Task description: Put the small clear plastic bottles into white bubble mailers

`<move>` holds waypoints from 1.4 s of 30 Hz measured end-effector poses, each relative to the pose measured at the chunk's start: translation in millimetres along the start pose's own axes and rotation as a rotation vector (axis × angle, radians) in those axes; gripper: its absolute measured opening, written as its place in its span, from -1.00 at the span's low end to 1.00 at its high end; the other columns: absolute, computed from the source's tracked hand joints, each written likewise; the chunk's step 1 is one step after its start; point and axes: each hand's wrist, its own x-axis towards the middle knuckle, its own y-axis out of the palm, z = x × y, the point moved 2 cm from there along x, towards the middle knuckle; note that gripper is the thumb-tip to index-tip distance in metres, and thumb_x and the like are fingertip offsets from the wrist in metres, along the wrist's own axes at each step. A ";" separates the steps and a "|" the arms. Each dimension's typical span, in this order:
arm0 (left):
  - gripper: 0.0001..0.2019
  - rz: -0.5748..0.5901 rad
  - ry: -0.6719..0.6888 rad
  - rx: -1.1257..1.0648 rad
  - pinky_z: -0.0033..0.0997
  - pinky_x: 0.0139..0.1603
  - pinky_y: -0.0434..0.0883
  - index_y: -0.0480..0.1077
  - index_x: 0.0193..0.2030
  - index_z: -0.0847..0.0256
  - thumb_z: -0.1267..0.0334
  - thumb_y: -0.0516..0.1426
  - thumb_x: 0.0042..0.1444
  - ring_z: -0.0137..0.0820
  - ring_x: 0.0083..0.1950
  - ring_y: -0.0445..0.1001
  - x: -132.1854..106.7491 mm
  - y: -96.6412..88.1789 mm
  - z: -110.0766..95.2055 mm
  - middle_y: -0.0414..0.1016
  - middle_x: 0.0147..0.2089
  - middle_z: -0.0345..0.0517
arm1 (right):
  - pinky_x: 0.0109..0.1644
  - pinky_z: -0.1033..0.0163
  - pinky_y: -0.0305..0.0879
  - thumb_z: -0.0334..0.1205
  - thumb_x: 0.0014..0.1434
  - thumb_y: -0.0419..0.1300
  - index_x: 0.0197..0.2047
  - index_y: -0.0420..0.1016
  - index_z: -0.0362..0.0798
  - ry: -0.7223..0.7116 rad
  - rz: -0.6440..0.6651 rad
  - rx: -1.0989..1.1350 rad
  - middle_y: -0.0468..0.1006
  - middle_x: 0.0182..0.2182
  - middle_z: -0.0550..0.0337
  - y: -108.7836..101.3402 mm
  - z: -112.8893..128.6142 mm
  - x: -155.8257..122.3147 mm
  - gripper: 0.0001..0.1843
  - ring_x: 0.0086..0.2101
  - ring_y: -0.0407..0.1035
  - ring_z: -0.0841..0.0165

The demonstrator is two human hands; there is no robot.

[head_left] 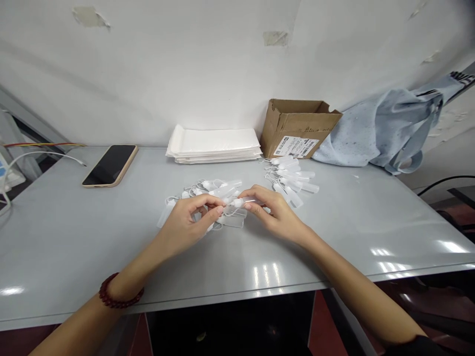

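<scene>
My right hand (272, 210) is closed, thumb and forefinger holding a small clear dropper bottle (251, 200) on its side. The bottle's white tip points left towards my left hand (195, 217). That hand pinches at the end of the tip; what lies between its fingertips is too small to make out. A thin white cord (233, 212) loops just below the tip. Under and around my fingers lies a pile of similar bottles (233, 221) with white tops and cords, partly hidden by my left hand. Beyond my right hand is a second group of bottles (307, 187).
A stack of white padded envelopes (217, 143) lies against the wall. Right of it stands an open cardboard box (302, 126) with a label, beside light blue cloth (356, 138). A phone (110, 165) and a white cable (48, 153) are at the left on the grey table (92, 237).
</scene>
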 end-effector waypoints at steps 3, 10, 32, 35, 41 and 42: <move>-0.84 -0.018 0.018 0.009 -0.47 -0.31 0.34 0.49 -0.27 0.18 0.18 0.13 0.14 -0.43 -0.34 0.41 -0.1 0.3 1.1 0.51 -0.36 -0.21 | -0.27 0.26 0.30 -0.23 0.29 0.05 -0.09 0.43 -0.10 -0.014 -0.003 -0.013 0.47 -0.26 0.11 1.1 0.1 0.0 -0.79 -0.30 0.37 0.37; -0.83 -0.012 0.044 0.035 -0.45 -0.33 0.31 0.47 -0.30 0.19 0.19 0.10 0.17 -0.44 -0.36 0.38 0.3 3.4 2.4 0.49 -0.39 -0.21 | -0.30 0.27 0.31 -0.23 0.27 0.08 -0.08 0.42 -0.11 -0.045 -0.012 -0.052 0.49 -0.28 0.11 5.0 0.9 -1.0 -0.79 -0.34 0.37 0.39; -0.84 -0.028 0.137 0.118 -0.45 -0.33 0.31 0.49 -0.31 0.22 0.28 0.08 0.17 -0.46 -0.40 0.36 -2.0 8.4 5.1 0.45 -0.42 -0.19 | -0.32 0.27 0.30 -0.25 0.27 0.08 -0.11 0.42 -0.10 -0.081 -0.022 -0.113 0.49 -0.32 0.13 10.9 0.7 -3.5 -0.82 -0.40 0.34 0.40; -0.83 -0.034 0.141 0.138 -0.45 -0.34 0.31 0.49 -0.31 0.21 0.26 0.07 0.17 -0.45 -0.41 0.36 -2.1 8.6 4.4 0.46 -0.43 -0.19 | -0.31 0.26 0.30 -0.23 0.28 0.07 -0.11 0.42 -0.10 -0.073 -0.017 -0.109 0.50 -0.31 0.11 11.8 0.3 -3.0 -0.81 -0.39 0.35 0.39; -0.82 -0.087 0.147 0.151 -0.45 -0.34 0.33 0.49 -0.34 0.19 0.22 0.08 0.16 -0.44 -0.41 0.39 -0.5 5.9 2.8 0.51 -0.41 -0.19 | -0.32 0.26 0.31 -0.17 0.26 0.09 -0.07 0.38 -0.08 -0.014 -0.027 -0.097 0.51 -0.28 0.10 11.8 0.6 -1.7 -0.78 -0.38 0.38 0.37; -0.82 -0.121 0.145 0.148 -0.45 -0.33 0.34 0.49 -0.35 0.19 0.22 0.09 0.15 -0.44 -0.40 0.39 -0.2 3.2 2.7 0.52 -0.41 -0.19 | -0.32 0.25 0.31 -0.16 0.24 0.10 -0.03 0.35 -0.09 -0.006 -0.047 -0.116 0.51 -0.27 0.09 10.0 -0.1 -1.3 -0.73 -0.37 0.38 0.36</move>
